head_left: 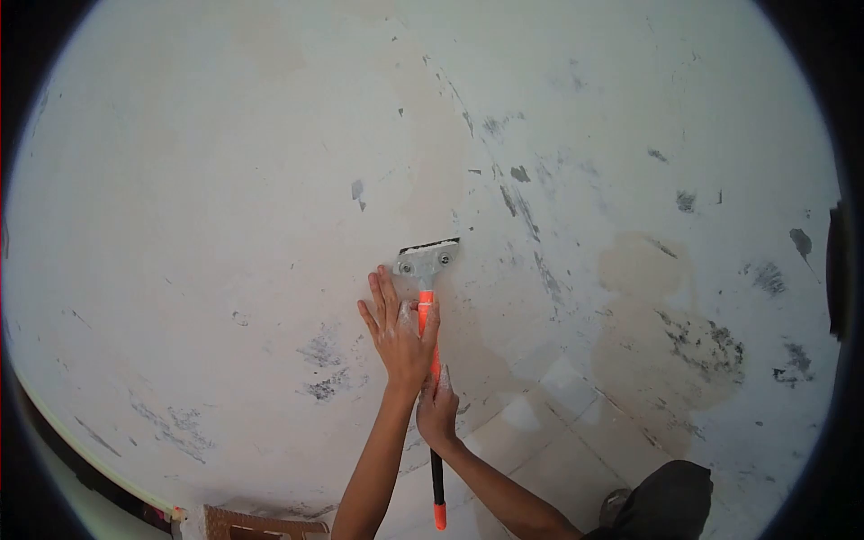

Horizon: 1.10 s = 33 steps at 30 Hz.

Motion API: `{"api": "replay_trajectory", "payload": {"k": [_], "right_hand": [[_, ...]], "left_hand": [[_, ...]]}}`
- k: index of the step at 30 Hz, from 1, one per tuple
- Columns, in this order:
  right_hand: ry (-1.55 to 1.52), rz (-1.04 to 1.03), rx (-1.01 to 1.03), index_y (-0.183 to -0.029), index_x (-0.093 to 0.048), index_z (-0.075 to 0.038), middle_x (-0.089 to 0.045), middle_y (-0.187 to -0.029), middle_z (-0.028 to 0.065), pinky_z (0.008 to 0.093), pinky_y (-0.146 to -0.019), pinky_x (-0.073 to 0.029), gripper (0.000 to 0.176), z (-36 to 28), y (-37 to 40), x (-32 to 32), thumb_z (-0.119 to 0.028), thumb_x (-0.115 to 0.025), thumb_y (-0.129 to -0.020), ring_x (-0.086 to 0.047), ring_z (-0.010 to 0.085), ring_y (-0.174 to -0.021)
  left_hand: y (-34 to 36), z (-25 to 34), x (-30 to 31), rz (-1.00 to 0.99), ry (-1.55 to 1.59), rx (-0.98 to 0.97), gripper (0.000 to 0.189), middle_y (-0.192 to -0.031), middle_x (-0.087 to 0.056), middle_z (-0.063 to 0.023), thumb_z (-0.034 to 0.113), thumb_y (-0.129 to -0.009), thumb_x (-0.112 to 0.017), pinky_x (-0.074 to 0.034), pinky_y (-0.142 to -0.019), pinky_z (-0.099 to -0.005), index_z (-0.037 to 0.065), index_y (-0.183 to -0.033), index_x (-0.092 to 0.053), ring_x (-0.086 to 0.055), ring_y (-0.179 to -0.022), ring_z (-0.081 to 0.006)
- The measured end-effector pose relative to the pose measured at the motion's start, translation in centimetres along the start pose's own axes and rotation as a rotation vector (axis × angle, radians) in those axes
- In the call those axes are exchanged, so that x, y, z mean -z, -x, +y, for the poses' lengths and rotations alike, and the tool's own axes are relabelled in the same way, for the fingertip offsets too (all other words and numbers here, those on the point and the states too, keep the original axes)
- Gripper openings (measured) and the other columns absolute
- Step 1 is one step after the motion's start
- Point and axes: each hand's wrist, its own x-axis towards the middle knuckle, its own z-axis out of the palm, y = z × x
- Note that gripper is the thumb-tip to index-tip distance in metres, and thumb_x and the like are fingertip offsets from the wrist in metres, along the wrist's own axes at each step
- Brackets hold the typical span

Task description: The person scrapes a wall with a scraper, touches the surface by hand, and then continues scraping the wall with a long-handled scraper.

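Note:
A long-handled scraper (427,310) with an orange and black handle stands nearly upright against a pale wall (225,180). Its wide metal head (427,258) rests on the wall, blade edge up. My left hand (399,342) is at the upper handle just below the head, thumb side against it, with several fingers spread toward the wall. Lower down, my right hand (437,409) is wrapped round the handle. The black lower part and orange end cap (439,516) stick out below it. Whitish dust marks the fingers of both hands.
Dark scuffs and chipped patches (706,346) mark the wall. Pale floor tiles (558,432) lie at the lower middle. A brown woven item (256,522) is at the bottom left. My dark-clothed knee (670,499) shows at the bottom right.

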Motion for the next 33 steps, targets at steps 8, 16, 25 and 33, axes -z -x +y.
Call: {"api": "replay_trajectory", "payload": {"k": [8, 16, 25, 33], "right_hand": [[0.000, 0.059, 0.073, -0.117, -0.055, 0.004, -0.067, -0.081, 0.0250, 0.0496, -0.065, -0.048, 0.034, 0.2, 0.0, 0.1, -0.026, -0.044, -0.110, -0.066, 0.0430, -0.077], [0.029, 0.054, 0.041, -0.114, -0.055, 0.005, -0.069, -0.083, 0.0243, 0.0465, -0.068, -0.050, 0.034, -1.2, 1.0, 0.2, -0.025, -0.042, -0.110, -0.069, 0.0409, -0.077], [0.039, 0.089, 0.067, -0.119, -0.054, 0.004, -0.068, -0.083, 0.0308, 0.0568, -0.066, -0.048, 0.034, -1.3, 1.1, -0.3, -0.026, -0.046, -0.108, -0.066, 0.0528, -0.084], [0.019, 0.058, 0.042, -0.120, -0.054, 0.004, -0.068, -0.083, 0.0313, 0.0565, -0.066, -0.048, 0.035, -1.2, 0.6, 0.1, -0.028, -0.046, -0.108, -0.065, 0.0531, -0.084]], "left_hand": [[-0.2, 0.0, -0.3, 0.026, 0.005, -0.024, 0.044, -0.169, -0.026, -0.0172, 0.037, -0.097, -0.068, -0.007, -0.125, -0.0614, -0.007, -0.095, -0.074, -0.014, -0.159, -0.0370], [0.1, 0.3, 0.6, 0.009, 0.061, 0.035, 0.045, -0.169, -0.026, -0.0161, 0.037, -0.097, -0.068, -0.007, -0.125, -0.0614, -0.007, -0.094, -0.075, -0.013, -0.159, -0.0366], [0.3, -0.1, 0.6, 0.002, 0.050, 0.028, 0.044, -0.170, -0.026, -0.0162, 0.036, -0.097, -0.068, -0.005, -0.125, -0.0611, -0.007, -0.091, -0.075, -0.013, -0.159, -0.0369], [-0.1, -0.4, -0.3, 0.037, 0.051, 0.006, 0.044, -0.170, -0.025, -0.0162, 0.036, -0.097, -0.068, -0.005, -0.125, -0.0616, -0.007, -0.090, -0.075, -0.013, -0.159, -0.0366]]}}
